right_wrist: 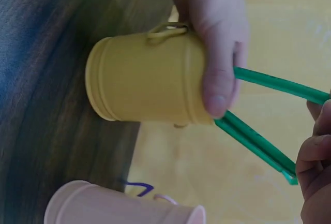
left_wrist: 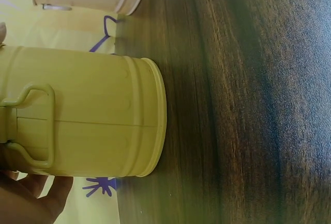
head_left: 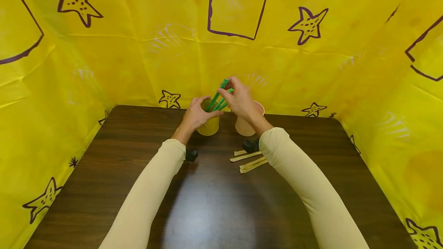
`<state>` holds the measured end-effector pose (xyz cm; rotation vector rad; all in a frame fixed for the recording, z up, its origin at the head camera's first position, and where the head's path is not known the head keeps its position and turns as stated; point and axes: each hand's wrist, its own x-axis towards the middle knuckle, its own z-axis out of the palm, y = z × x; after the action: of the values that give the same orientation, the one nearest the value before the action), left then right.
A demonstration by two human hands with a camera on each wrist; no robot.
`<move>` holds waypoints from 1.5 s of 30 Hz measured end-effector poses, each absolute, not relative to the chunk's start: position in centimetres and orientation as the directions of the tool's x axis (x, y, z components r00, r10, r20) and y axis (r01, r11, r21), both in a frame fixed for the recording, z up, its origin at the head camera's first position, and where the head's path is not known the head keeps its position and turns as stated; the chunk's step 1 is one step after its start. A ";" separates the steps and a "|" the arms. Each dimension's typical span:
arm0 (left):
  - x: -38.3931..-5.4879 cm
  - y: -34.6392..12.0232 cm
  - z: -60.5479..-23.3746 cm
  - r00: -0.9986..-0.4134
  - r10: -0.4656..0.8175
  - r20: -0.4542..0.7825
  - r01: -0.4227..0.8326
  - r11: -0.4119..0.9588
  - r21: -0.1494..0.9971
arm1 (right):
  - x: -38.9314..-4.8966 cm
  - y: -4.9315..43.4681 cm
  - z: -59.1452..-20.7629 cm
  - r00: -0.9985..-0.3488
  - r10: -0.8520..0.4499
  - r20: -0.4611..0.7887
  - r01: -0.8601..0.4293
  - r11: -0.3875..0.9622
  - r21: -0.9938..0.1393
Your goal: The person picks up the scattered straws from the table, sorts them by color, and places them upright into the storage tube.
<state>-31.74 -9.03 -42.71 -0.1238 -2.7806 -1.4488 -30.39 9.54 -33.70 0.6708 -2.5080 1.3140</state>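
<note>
My left hand [head_left: 197, 115] grips a small yellow metal bucket [head_left: 209, 128] near its rim, with the thumb and fingers on either side of the mouth. The bucket stands upright on the table; a looped side handle [left_wrist: 50, 125] shows in the left wrist view. Above it, my right hand [head_left: 241, 97] pinches the upper ends of several narrow green stick packets [right_wrist: 282, 85]. Their lower ends go down into the bucket, where the wall and my left hand hide them. In the right wrist view, the green packets spread apart at a slant.
A pink bucket [head_left: 244, 127] stands right of the yellow one, partly behind my right wrist. Several tan stick packets [head_left: 254, 164] lie on the dark wooden table [head_left: 131, 187] by my right sleeve. Yellow sheeting [head_left: 194, 60] with starfish drawings rises behind the table and at both sides.
</note>
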 end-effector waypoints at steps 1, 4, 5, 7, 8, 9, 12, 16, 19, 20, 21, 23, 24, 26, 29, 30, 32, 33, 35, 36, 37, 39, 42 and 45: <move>-31.7 -9.0 -42.7 -0.997 0.069 0.041 0.074 0.572 0.817 | -30.5 9.4 -33.9 -0.872 -0.290 0.394 -0.490 0.501 -0.714; -31.7 -8.9 -42.8 -0.996 0.073 0.042 0.076 0.561 0.824 | -30.6 9.0 -34.4 -0.877 -0.297 0.377 -0.479 0.506 -0.717; -31.7 -8.9 -42.8 -0.996 0.073 0.042 0.076 0.557 0.827 | -30.7 8.9 -34.5 -0.878 -0.296 0.376 -0.478 0.503 -0.720; -31.6 -8.9 -42.8 -0.996 0.074 0.044 0.078 0.553 0.829 | -30.7 8.8 -34.6 -0.878 -0.294 0.377 -0.477 0.500 -0.723; -31.6 -9.0 -42.8 -0.996 0.075 0.045 0.079 0.555 0.828 | -30.7 8.7 -34.6 -0.878 -0.295 0.378 -0.479 0.497 -0.724; -31.6 -9.0 -42.7 -0.996 0.075 0.045 0.079 0.558 0.826 | -30.7 8.7 -34.6 -0.878 -0.296 0.377 -0.478 0.495 -0.725; -31.6 -9.0 -42.7 -0.996 0.072 0.050 0.082 0.569 0.818 | -30.6 8.8 -34.4 -0.880 -0.296 0.372 -0.474 0.481 -0.737; -31.7 -9.0 -42.6 -0.995 0.081 0.050 0.087 0.568 0.818 | -30.3 9.3 -33.8 -0.887 -0.291 0.359 -0.456 0.429 -0.780; -31.8 -9.1 -42.6 -0.995 0.096 0.039 0.086 0.568 0.818 | -30.0 10.2 -33.3 -0.890 -0.285 0.357 -0.449 0.400 -0.799; -31.8 -9.2 -42.5 -0.994 0.101 0.031 0.083 0.568 0.819 | -30.0 10.6 -33.1 -0.890 -0.279 0.360 -0.448 0.392 -0.803; -31.8 -9.2 -42.5 -0.994 0.109 0.025 0.083 0.567 0.819 | -29.8 11.0 -33.0 -0.892 -0.269 0.363 -0.446 0.393 -0.805; -31.8 -9.2 -42.4 -0.992 0.127 0.022 0.091 0.569 0.817 | -29.5 11.9 -32.8 -0.895 -0.246 0.373 -0.444 0.391 -0.806; -31.8 -9.2 -42.3 -0.990 0.139 0.020 0.097 0.571 0.816 | -29.3 12.5 -32.8 -0.896 -0.234 0.376 -0.441 0.396 -0.805; -31.7 -9.2 -42.2 -0.987 0.160 0.019 0.109 0.580 0.807 | -28.8 13.5 -32.8 -0.896 -0.215 0.388 -0.444 0.414 -0.795; -31.5 -9.3 -41.8 -0.985 0.170 0.016 0.119 0.619 0.776 | -27.8 15.2 -33.2 -0.894 -0.219 0.391 -0.448 0.458 -0.768; -31.5 -9.3 -41.7 -0.986 0.167 0.018 0.122 0.636 0.762 | -27.4 15.8 -33.4 -0.892 -0.229 0.388 -0.451 0.486 -0.749; -31.3 -9.2 -41.6 -0.988 0.154 0.032 0.128 0.672 0.729 | -26.6 17.0 -33.9 -0.889 -0.265 0.375 -0.459 0.534 -0.710; -31.2 -9.2 -41.5 -0.988 0.150 0.046 0.137 0.689 0.712 | -26.2 17.6 -34.2 -0.885 -0.287 0.365 -0.465 0.558 -0.687; -31.0 -8.9 -41.3 -0.987 0.140 0.084 0.159 0.710 0.686 | -25.2 18.8 -34.9 -0.880 -0.339 0.333 -0.475 0.609 -0.635; -30.9 -8.8 -41.2 -0.985 0.134 0.108 0.171 0.719 0.674 | -24.8 19.4 -35.3 -0.873 -0.375 0.311 -0.486 0.632 -0.604; -30.8 -8.7 -41.2 -0.983 0.127 0.132 0.183 0.728 0.661 | -24.3 19.9 -35.7 -0.867 -0.410 0.283 -0.495 0.650 -0.577; -30.4 -8.4 -41.3 -0.977 0.112 0.183 0.205 0.736 0.645 | -23.6 20.9 -36.6 -0.850 -0.481 0.215 -0.515 0.676 -0.527; -29.8 -7.8 -41.4 -0.954 0.082 0.288 0.254 0.734 0.630 | -22.7 22.1 -38.2 -0.816 -0.570 0.099 -0.544 0.698 -0.466; -28.9 -6.8 -41.3 -0.894 0.073 0.441 0.360 0.705 0.612 | -22.2 23.1 -39.7 -0.790 -0.613 0.017 -0.560 0.709 -0.428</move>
<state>-28.92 -6.85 -41.26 -0.3360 -2.5273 -1.0230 -22.16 23.10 -39.73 1.0414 -3.0202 0.6885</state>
